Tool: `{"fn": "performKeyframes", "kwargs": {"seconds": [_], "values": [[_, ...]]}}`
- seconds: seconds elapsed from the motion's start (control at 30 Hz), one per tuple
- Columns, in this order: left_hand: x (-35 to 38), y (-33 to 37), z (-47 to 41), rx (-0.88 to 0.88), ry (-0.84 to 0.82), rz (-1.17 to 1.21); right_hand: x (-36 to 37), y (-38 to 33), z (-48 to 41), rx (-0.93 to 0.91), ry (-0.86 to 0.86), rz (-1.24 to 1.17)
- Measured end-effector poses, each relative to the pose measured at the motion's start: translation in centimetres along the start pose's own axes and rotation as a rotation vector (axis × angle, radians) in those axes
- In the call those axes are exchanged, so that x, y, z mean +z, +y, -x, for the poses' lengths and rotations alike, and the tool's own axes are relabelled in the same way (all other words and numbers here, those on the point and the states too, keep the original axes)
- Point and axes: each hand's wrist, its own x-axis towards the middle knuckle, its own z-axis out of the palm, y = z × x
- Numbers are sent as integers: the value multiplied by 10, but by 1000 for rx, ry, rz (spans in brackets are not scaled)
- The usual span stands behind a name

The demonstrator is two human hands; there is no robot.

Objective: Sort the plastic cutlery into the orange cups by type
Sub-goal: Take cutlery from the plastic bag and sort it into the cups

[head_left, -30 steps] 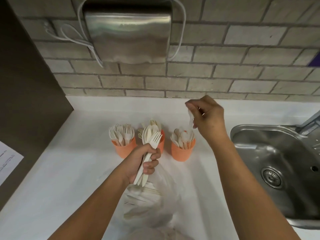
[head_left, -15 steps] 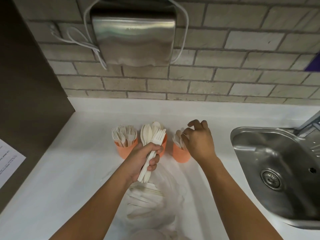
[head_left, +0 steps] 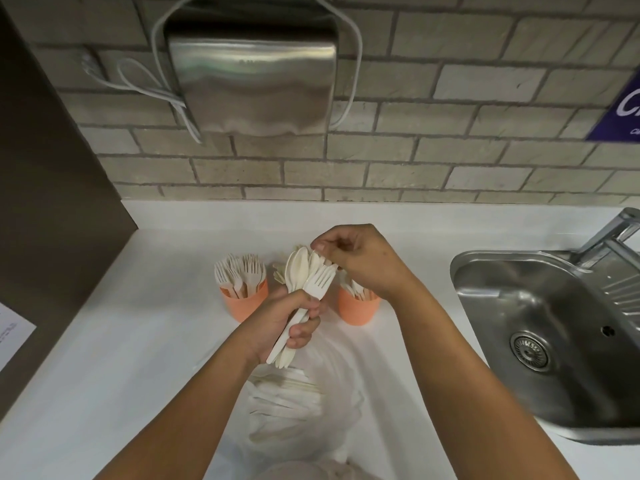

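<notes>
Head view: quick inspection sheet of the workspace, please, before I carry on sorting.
Surface: white counter.
Job's things: fork-filled orange cup at left, second orange cup at right, cutlery bundle between them, clear bag of cutlery nearest the camera.
Clutter: paper sheet at left edge.
Hands: left hand grips the bundle; right hand pinches a piece at its top.
Cables: white cable looped round the metal dispenser.
Surroundings: brick wall, steel sink, tap, purple sign.

Soft, even light with faint shadows. Dull sheen on the steel dispenser (head_left: 252, 81) at twelve o'clock and the sink (head_left: 512, 299) at three. The brick wall (head_left: 450, 161) bows towards the edges.
</notes>
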Motion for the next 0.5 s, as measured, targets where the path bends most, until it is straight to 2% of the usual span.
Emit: {"fn": "performKeyframes", "kwargs": {"seconds": [0.13,0.23,0.37,0.43,0.5], "values": [[-4,-1,1,-14,-30,19,-1,7,4,27,34,-111],[-5,-4,1,-16,-9,-6,-5,10,2,-13,315,-72],[-3,-3,1,-12,68,-105,-28,18,2,-266,703,169],[-3,-1,0,-11,111,-148,-42,26,5,-343,754,325],[-4,0,-2,-12,129,-138,-53,37,9,-381,717,468]]}}
